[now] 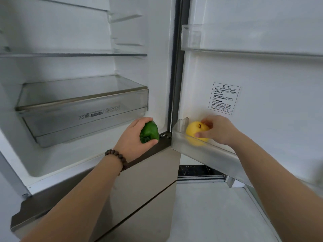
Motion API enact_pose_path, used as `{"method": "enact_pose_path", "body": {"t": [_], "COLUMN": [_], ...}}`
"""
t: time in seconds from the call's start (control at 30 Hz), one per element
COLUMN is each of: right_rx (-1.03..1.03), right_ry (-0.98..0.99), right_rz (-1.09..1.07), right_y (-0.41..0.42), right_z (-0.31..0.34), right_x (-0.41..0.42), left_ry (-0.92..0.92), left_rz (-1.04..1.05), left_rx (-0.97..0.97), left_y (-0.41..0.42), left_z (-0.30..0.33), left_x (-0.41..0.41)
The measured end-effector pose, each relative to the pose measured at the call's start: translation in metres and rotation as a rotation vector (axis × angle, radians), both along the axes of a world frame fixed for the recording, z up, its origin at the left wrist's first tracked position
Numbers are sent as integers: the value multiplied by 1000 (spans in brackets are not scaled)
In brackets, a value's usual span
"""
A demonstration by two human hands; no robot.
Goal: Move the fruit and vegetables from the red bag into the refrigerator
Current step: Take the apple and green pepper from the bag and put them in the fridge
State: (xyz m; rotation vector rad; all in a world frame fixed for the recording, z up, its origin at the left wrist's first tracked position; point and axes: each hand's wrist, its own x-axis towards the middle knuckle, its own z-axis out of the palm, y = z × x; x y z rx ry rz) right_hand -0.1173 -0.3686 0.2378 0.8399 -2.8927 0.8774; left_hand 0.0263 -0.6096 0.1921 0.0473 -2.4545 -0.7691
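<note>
Head view: open refrigerator, interior white and bare, clear drawer under a glass shelf. Left hand, beaded bracelet at the wrist, fingers wrapped around a glossy, lumpy green pepper, held in front of the cabinet's lower right corner. Right hand, fingers pinching a smooth yellow apple with a dark stem, sitting inside the lowest door bin at its hinge end. Warning label on the door above.
</note>
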Motion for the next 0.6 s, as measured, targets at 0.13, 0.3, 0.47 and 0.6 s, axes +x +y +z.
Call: {"method": "enact_pose_path", "body": {"t": [0.13, 0.3, 0.47, 0.6], "right_rx": [72, 101, 107, 59], "right_ry": [17, -12, -12, -15], "right_rz": [8, 29, 42, 34], "right_y": [-1, -6, -9, -7], "right_z": [0, 0, 0, 4], "right_x": [1, 3, 4, 5], "left_ry": [-38, -42, -37, -22], "left_rz": [-27, -51, -52, -41], "left_rx": [10, 33, 35, 35], "left_y": [-5, -10, -17, -21], "left_z": [0, -1, -1, 3], "left_x": [-10, -11, -6, -4]}}
